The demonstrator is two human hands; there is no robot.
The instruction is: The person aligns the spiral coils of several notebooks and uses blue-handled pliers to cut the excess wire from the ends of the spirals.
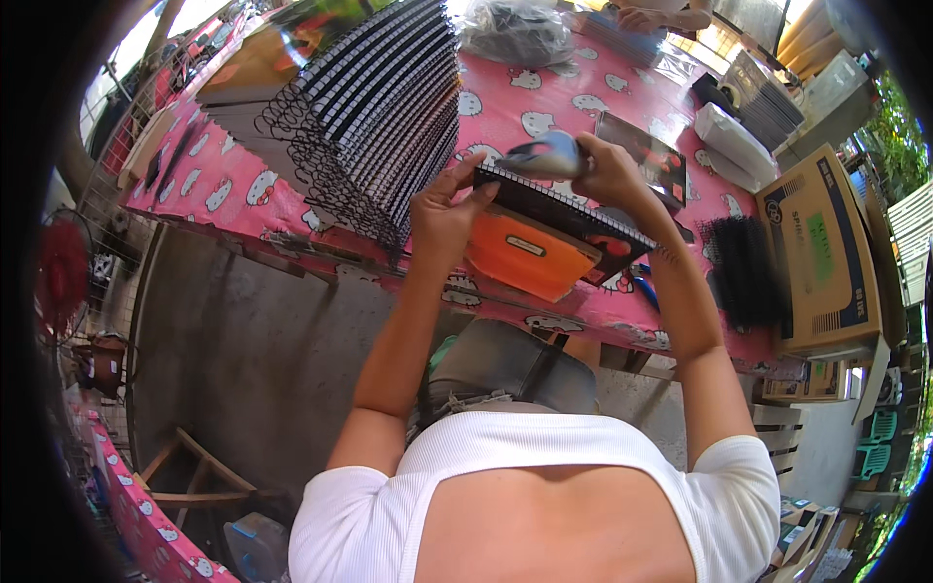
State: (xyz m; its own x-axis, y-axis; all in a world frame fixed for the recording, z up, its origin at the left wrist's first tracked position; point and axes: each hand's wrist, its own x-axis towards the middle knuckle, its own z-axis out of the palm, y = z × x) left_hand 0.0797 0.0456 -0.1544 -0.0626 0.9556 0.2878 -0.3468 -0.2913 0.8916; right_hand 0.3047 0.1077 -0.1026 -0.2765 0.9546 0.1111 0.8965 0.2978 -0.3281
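Observation:
My left hand [449,209] is closed on the left end of a spiral notebook [559,209], thumb on the near side. The notebook has a black cover and an orange panel [533,255] facing me. Its coil runs along the upper edge, with loose coil sticking out past the right end. My right hand [610,170] grips a smooth grey-blue hand tool [549,155] just above the coil. Motion blur and the fingers hide its exact kind. The tool's dark front end points toward my left hand.
A tall fanned stack of spiral notebooks [364,117] stands at left on the pink patterned table [535,123]. Black coils [743,272] lie by an open cardboard box [826,253] at right. A dark notebook [643,155] lies behind my right hand. Another person's hand [641,19] shows at the far side.

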